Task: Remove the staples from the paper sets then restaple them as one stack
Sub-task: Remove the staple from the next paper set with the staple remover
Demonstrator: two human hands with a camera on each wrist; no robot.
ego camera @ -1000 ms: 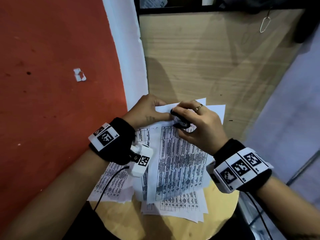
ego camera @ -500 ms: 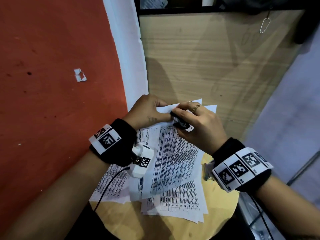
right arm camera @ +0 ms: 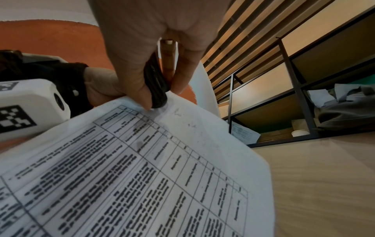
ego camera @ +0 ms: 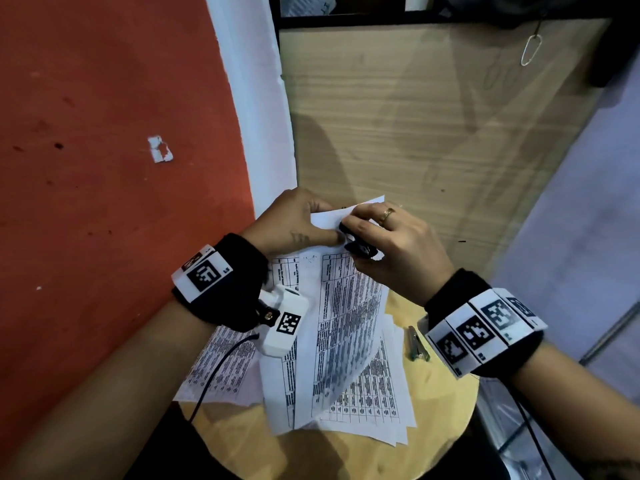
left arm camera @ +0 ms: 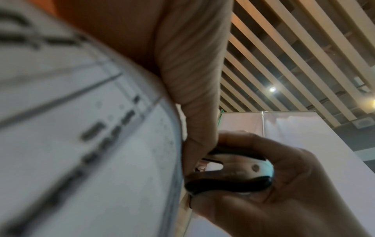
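Note:
A stapled set of printed table sheets (ego camera: 346,306) is lifted at its top corner above the round wooden table (ego camera: 446,403). My left hand (ego camera: 298,226) pinches that corner, thumb on top. My right hand (ego camera: 394,247) grips a black staple remover (ego camera: 360,249) and presses its claws into the same corner. In the left wrist view the staple remover (left arm camera: 233,173) sits between thumb and fingers, its metal jaws against the paper edge (left arm camera: 176,152). In the right wrist view the staple remover (right arm camera: 156,86) meets the sheet (right arm camera: 142,168). More printed sheets (ego camera: 367,403) lie underneath. The staple itself is hidden.
A small metal stapler (ego camera: 417,342) lies on the table, right of the papers, beside my right wrist. A red wall (ego camera: 104,168) stands close on the left and a wooden panel (ego camera: 415,133) behind. Shelves with papers (right arm camera: 304,112) show at the right.
Both hands have raised the set's top corner and shifted slightly left. The held sheets have swung left and lifted, uncovering the stapler on the table at the right.

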